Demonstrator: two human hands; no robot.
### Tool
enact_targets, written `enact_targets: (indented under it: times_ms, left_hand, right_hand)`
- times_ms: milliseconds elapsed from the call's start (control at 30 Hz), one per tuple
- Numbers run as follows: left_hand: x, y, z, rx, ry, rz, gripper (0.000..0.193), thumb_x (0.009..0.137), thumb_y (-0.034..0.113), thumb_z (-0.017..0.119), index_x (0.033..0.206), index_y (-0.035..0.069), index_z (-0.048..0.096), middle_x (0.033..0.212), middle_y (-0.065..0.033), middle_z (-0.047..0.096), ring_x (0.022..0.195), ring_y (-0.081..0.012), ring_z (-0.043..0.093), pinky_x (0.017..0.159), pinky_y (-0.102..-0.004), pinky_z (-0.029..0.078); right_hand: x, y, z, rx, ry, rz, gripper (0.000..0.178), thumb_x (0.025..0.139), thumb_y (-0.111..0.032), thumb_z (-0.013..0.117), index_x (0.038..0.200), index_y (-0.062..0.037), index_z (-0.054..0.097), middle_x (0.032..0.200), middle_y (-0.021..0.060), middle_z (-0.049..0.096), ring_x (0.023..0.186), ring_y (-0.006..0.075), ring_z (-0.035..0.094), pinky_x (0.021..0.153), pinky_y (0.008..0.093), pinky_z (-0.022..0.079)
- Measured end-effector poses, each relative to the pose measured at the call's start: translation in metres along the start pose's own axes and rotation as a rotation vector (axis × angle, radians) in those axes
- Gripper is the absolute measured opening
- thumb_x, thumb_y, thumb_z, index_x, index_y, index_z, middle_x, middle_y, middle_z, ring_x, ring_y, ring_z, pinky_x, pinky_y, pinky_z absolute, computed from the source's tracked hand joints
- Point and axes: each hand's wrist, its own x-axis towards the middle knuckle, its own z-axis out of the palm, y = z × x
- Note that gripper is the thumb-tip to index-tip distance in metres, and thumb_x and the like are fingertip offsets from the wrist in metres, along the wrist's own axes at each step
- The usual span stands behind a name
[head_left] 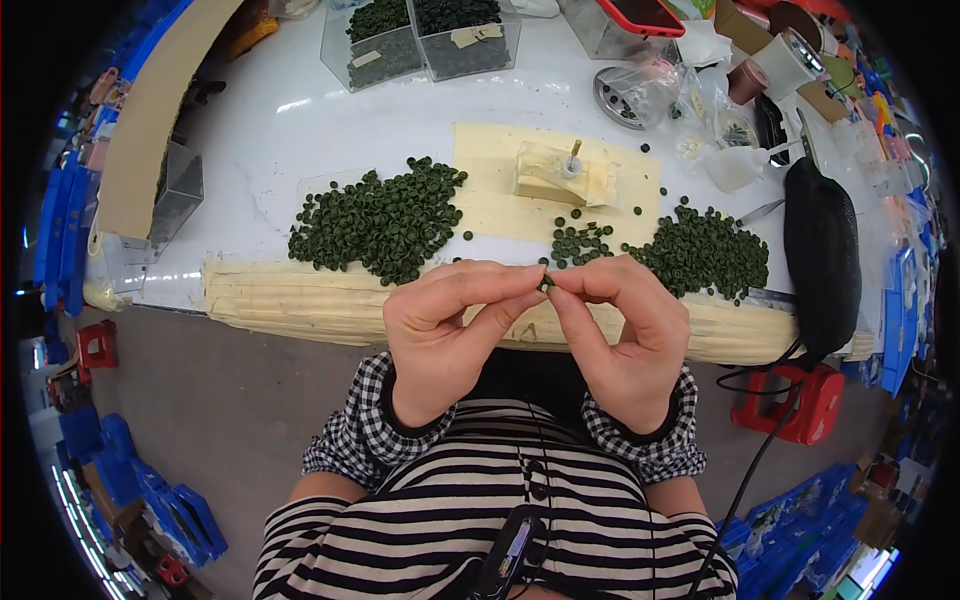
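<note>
Though tiny, a dark-green piece (546,283) in the narrow grip of left hand (442,325) and right hand (630,338).

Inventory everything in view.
White table: one, white, centre
Small round pieces: uncounted, dark green, heaped on table
Clear plastic boxes: several, clear, far edge, left
Cream wrapped rectangular block: one, cream, table centre
Long black object: one, black, right
Red plastic stools: two, red, floor
Blue plastic bins: many, blue, both sides
Assorted clutter: uncounted, mixed, upper right
Striped shirt: one, black/white, bottom
Left hand, right hand: one each, bare, centre, pinching a green piece
</note>
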Motion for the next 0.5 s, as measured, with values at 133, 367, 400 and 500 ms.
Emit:
enact_targets:
  times_ms: [133, 367, 400, 500]
  left_hand:
    - [-0.0006, 0.0021, 0.0034, -0.065, 0.036, -0.060, 0.024, 0.079, -0.011, 0.070, 0.100, -0.002, 0.072, 0.091, -0.0124, 0.072, 0.082, -0.0151, 0.068, 0.073, -0.0247, 0.053]
    - [-0.0014, 0.0025, 0.0031, -0.092, 0.042, -0.142, 0.019, 0.082, -0.009, 0.069, 0.100, -0.003, 0.072, 0.094, -0.0118, 0.071, 0.084, -0.0140, 0.067, 0.073, -0.0235, 0.053]
    - [-0.0008, 0.0039, 0.0048, -0.151, 0.057, -0.209, 0.019, 0.083, -0.009, 0.069, 0.100, -0.003, 0.071, 0.094, -0.0118, 0.071, 0.085, -0.0140, 0.067, 0.074, -0.0232, 0.053]
    - [-0.0001, 0.0033, 0.0043, -0.152, 0.040, -0.227, 0.019, 0.085, -0.009, 0.066, 0.103, -0.004, 0.070, 0.095, -0.0124, 0.070, 0.086, -0.0152, 0.067, 0.076, -0.0248, 0.054]
  right_hand:
    - [-0.0016, -0.0010, -0.0006, 0.033, 0.001, 0.047, 0.013, 0.076, 0.008, 0.070, 0.088, 0.0027, 0.069, 0.080, 0.0106, 0.067, 0.069, 0.0183, 0.064, 0.061, 0.0262, 0.050]
    - [-0.0034, 0.0034, -0.0014, -0.075, -0.002, -0.080, 0.017, 0.077, 0.008, 0.070, 0.093, 0.0020, 0.070, 0.082, 0.0115, 0.067, 0.071, 0.0207, 0.065, 0.062, 0.0271, 0.051]
    - [-0.0042, 0.0037, -0.0011, -0.087, 0.005, -0.103, 0.018, 0.077, 0.008, 0.070, 0.094, 0.0017, 0.070, 0.082, 0.0116, 0.067, 0.071, 0.0210, 0.065, 0.063, 0.0273, 0.051]
    - [-0.0058, 0.0056, -0.0015, -0.078, -0.016, -0.099, 0.021, 0.078, 0.007, 0.070, 0.098, 0.0010, 0.071, 0.083, 0.0115, 0.067, 0.072, 0.0201, 0.065, 0.063, 0.0271, 0.051]
